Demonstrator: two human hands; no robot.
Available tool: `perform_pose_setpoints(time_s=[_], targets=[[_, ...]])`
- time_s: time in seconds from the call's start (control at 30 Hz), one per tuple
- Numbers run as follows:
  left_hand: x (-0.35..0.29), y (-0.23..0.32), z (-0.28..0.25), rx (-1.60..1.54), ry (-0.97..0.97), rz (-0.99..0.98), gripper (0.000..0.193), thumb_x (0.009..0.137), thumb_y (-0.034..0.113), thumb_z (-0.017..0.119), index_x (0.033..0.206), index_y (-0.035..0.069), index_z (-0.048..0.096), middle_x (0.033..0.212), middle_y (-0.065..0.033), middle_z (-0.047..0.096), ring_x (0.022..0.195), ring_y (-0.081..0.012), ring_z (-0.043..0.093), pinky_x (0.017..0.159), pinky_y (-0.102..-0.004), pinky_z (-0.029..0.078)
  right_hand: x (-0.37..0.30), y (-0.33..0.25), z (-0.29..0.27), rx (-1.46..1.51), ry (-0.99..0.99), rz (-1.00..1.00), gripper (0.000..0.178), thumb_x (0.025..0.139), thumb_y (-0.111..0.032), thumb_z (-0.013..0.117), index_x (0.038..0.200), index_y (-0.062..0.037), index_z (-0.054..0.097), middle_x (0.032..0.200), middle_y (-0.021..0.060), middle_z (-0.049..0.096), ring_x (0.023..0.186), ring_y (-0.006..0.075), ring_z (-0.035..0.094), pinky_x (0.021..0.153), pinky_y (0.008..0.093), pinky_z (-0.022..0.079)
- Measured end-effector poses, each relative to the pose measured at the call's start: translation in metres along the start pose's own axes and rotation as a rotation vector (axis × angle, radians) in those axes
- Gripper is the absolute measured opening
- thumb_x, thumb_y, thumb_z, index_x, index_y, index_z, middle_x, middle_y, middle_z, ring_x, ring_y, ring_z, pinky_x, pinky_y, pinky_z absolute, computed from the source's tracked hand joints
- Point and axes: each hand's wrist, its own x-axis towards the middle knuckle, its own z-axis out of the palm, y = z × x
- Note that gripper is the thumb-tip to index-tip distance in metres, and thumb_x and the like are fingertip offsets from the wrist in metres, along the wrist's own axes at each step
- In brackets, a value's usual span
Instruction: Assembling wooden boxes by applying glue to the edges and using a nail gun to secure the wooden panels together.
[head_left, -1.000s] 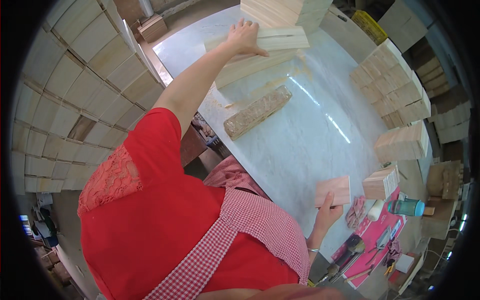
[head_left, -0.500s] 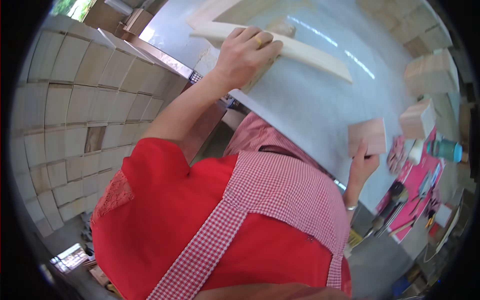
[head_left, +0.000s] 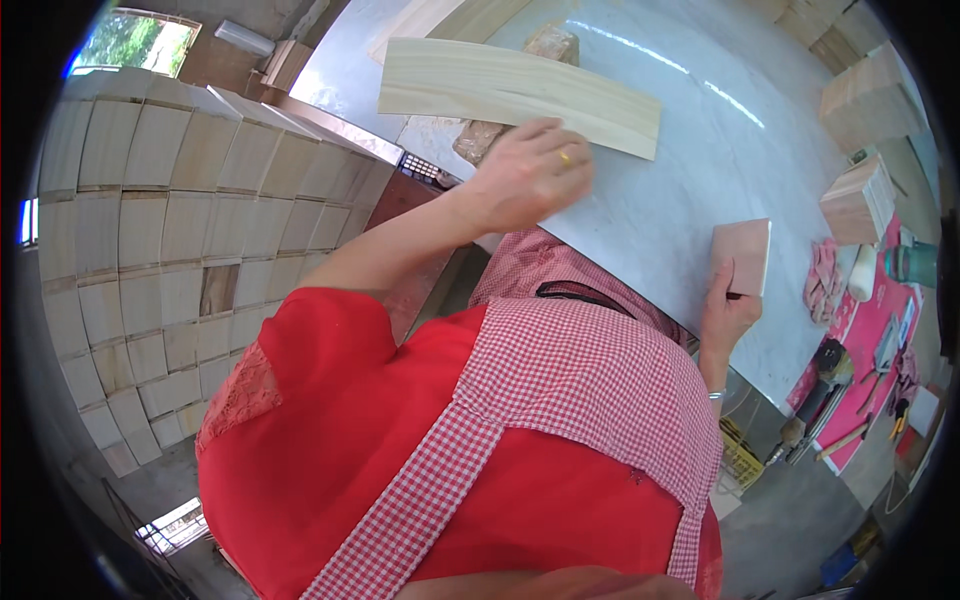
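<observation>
My left hand [head_left: 537,178] hovers over the near edge of the table, palm down with the fingers curled under; whatever may be in them is hidden. Just beyond it a long pale wooden board [head_left: 520,92] rests with its broad face showing, close to two rough brown blocks, one [head_left: 478,141] by my knuckles and another [head_left: 553,44] behind the board. My right hand [head_left: 730,318] grips a thin, square pinkish-brown wooden piece [head_left: 739,256] by its lower edge, thumb on its face, near the table's right front.
More pale boards [head_left: 450,22] lie at the far side of the grey table [head_left: 640,215]. Stacked wooden pieces [head_left: 858,200] and a pink cloth [head_left: 823,281] line the right side, by hand tools on a pink mat [head_left: 868,350]. A tall wall of stacked wood [head_left: 190,235] stands left.
My left hand has come off the board and moved nearer to me. The board has tipped so its broad face shows. My right hand keeps the square piece, now turned slightly.
</observation>
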Motion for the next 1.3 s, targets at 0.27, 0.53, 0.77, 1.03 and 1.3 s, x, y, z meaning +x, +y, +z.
perform_pose_setpoints(time_s=[0.27, 0.53, 0.77, 1.03, 1.3], targets=[[0.074, -0.004, 0.061, 0.214, -0.117, 0.010, 0.085, 0.072, 0.053, 0.076, 0.137, 0.007, 0.048, 0.132, -0.0131, 0.055, 0.127, -0.0303, 0.050, 0.106, -0.0529, 0.035, -0.003, -0.010, 0.012, 0.001, 0.073, -0.099, 0.018, 0.087, -0.014, 0.068, 0.089, 0.0018, 0.060, 0.076, 0.0126, 0.061, 0.065, 0.0238, 0.058, 0.060, 0.0347, 0.048], [0.113, -0.001, 0.080, 0.148, -0.492, -0.211, 0.102, 0.060, 0.067, 0.078, 0.140, 0.011, 0.046, 0.126, -0.0170, 0.056, 0.118, -0.0309, 0.054, 0.096, -0.0475, 0.040, -0.004, -0.008, 0.016, 0.076, 0.086, -0.118, 0.017, 0.085, -0.012, 0.068, 0.096, 0.0003, 0.062, 0.074, 0.0127, 0.057, 0.060, 0.0234, 0.057, 0.056, 0.0358, 0.047], [0.115, 0.017, 0.060, 0.001, -0.490, -0.152, 0.096, 0.059, 0.062, 0.080, 0.135, 0.013, 0.050, 0.121, -0.0190, 0.057, 0.111, -0.0323, 0.058, 0.092, -0.0457, 0.042, -0.015, -0.033, 0.033, -0.376, 0.007, -0.225, 0.058, 0.070, 0.003, 0.064, 0.127, -0.0062, 0.056, 0.096, 0.0127, 0.051, 0.077, 0.0336, 0.060, 0.064, 0.0404, 0.052], [0.112, 0.003, 0.057, -0.105, -0.390, -0.062, 0.094, 0.058, 0.055, 0.081, 0.132, 0.005, 0.051, 0.117, -0.0178, 0.058, 0.107, -0.0352, 0.058, 0.095, -0.0438, 0.042, -0.016, -0.031, 0.036, -0.390, -0.108, -0.187, 0.071, 0.065, 0.006, 0.063, 0.133, -0.0100, 0.051, 0.103, 0.0127, 0.052, 0.078, 0.0319, 0.062, 0.064, 0.0400, 0.052], [0.111, 0.011, 0.038, -0.235, -0.325, -0.012, 0.088, 0.058, 0.044, 0.084, 0.129, 0.002, 0.051, 0.114, -0.0166, 0.058, 0.102, -0.0355, 0.059, 0.090, -0.0427, 0.046, -0.011, -0.030, 0.037, -0.283, -0.049, -0.160, 0.068, 0.068, 0.005, 0.064, 0.133, -0.0074, 0.048, 0.103, 0.0145, 0.051, 0.080, 0.0355, 0.062, 0.065, 0.0427, 0.052]])
